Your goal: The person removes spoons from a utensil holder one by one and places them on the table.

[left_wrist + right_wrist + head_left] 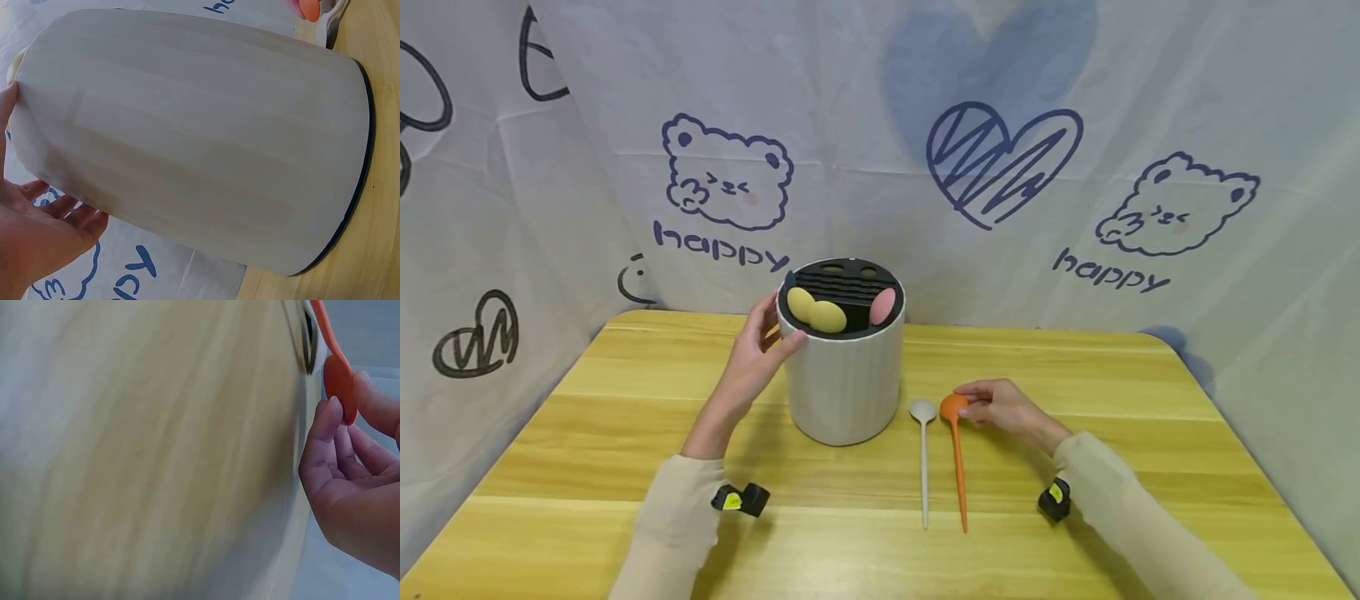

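Note:
A white ribbed utensil holder (pixel 844 392) with a black slotted top stands upright on the table. My left hand (pixel 752 354) holds its upper left side, the thumb at the front rim and the fingers around behind; in the left wrist view the fingertips touch its wall. Between thumb and fingers of my right hand (pixel 1003 410) is the rounded bowl of an orange spoon (pixel 958 467), pinched as the right wrist view also shows. Its thin handle points toward me. A pale grey spoon (pixel 924 462) lies just left of it, handle also toward me.
Two yellow oval ends (pixel 828 317) and a pink oval end (pixel 882 307) stick up from the holder's top, with a small dark blue tip at its left. Behind the wooden table (pixel 850 542) hangs a printed white cloth (pixel 865 200).

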### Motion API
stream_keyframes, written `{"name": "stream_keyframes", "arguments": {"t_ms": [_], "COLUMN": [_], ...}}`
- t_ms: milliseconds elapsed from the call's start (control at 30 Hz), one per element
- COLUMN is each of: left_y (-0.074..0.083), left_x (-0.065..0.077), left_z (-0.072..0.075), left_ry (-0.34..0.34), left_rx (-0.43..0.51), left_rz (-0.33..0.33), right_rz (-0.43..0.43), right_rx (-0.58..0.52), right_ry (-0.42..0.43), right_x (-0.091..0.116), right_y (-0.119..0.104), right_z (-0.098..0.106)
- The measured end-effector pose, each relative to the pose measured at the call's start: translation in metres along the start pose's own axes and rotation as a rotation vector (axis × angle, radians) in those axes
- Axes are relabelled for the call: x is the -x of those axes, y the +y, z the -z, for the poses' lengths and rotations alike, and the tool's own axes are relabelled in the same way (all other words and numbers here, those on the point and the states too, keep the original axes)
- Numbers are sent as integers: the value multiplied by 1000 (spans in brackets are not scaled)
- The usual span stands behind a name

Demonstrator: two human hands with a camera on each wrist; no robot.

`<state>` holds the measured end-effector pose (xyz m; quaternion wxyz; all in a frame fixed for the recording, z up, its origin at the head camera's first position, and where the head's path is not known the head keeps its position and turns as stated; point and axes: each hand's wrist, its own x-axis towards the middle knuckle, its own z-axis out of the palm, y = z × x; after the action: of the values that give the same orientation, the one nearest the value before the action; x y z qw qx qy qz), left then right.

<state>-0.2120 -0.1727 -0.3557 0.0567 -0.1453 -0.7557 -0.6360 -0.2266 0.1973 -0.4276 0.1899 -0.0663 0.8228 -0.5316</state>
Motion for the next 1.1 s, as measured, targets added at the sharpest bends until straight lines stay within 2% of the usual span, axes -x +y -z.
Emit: {"name": "stream_keyframes", "arguments": {"t_ms": [200,467,1100], "left_y": [1,1,0], "left_x": [1,1,0], "left_z": [0,0,0], "left_ry": [1,4,-1], "left_rx": [7,2,5], "left_rz": [-12,-6,-18], "right_rz": [53,64,93], "right_rx": [53,119,113], "right_ry": [-16,-8,3], "right_x": [-1,-1,-1], "right_y": [4,3,3], "right_z": [-1,-4,-4]}}
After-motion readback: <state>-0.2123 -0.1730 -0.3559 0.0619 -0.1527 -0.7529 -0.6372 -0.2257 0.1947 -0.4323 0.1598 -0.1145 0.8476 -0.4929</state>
